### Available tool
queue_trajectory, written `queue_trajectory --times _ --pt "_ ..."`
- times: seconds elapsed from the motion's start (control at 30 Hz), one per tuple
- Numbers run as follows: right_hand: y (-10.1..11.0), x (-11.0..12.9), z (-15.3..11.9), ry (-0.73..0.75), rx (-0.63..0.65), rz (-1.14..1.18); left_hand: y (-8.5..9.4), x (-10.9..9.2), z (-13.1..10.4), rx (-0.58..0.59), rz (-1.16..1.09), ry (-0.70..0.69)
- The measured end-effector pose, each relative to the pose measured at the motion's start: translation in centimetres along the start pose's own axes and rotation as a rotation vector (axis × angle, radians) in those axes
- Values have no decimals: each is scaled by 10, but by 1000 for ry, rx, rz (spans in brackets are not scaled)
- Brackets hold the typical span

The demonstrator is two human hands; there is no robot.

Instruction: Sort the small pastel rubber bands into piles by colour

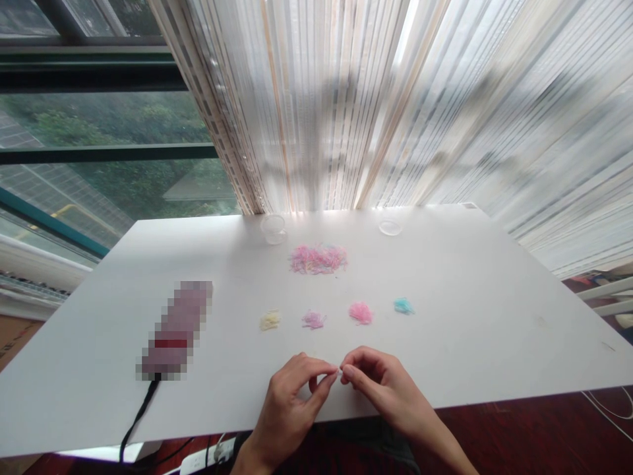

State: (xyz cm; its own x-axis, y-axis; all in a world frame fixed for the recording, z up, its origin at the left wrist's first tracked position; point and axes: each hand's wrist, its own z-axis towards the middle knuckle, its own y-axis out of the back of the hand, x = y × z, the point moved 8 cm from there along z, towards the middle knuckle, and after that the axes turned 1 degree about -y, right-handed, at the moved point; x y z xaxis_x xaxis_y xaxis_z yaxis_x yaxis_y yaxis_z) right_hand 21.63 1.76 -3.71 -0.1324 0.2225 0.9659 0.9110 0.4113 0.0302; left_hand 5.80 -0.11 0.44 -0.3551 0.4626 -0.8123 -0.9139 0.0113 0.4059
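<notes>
Near the table's front edge, my left hand [297, 389] and my right hand [380, 382] meet fingertip to fingertip. Both are closed in a pinch. A tiny whitish speck shows between the fingertips, too small to name. Beyond the hands lies a row of small piles of thin, thread-like bits: a pale yellow pile [270, 320], a lilac pile [314, 320], a pink pile [361, 313] and a turquoise pile [404, 305]. Behind the row spreads a larger mixed heap [319, 259], mostly pink and lilac.
A clear round tub [273, 229] and a clear lid [390, 227] rest at the back of the white table [475, 316]. On the left is a blurred-out flat object [175, 330] with a black cord [138, 412]. A striped curtain [321, 105] hangs behind the table.
</notes>
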Motion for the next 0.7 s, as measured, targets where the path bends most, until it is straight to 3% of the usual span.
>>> queue_trajectory --times 0.53,0.63,0.7 --pt "2 -3 -2 6 -26 58 1 4 0 -31 -36 75" --pt "9 -2 -4 21 -79 29 3 5 0 -37 -5 84" --pt "23 0 -4 55 -184 -19 5 7 0 -37 18 96"
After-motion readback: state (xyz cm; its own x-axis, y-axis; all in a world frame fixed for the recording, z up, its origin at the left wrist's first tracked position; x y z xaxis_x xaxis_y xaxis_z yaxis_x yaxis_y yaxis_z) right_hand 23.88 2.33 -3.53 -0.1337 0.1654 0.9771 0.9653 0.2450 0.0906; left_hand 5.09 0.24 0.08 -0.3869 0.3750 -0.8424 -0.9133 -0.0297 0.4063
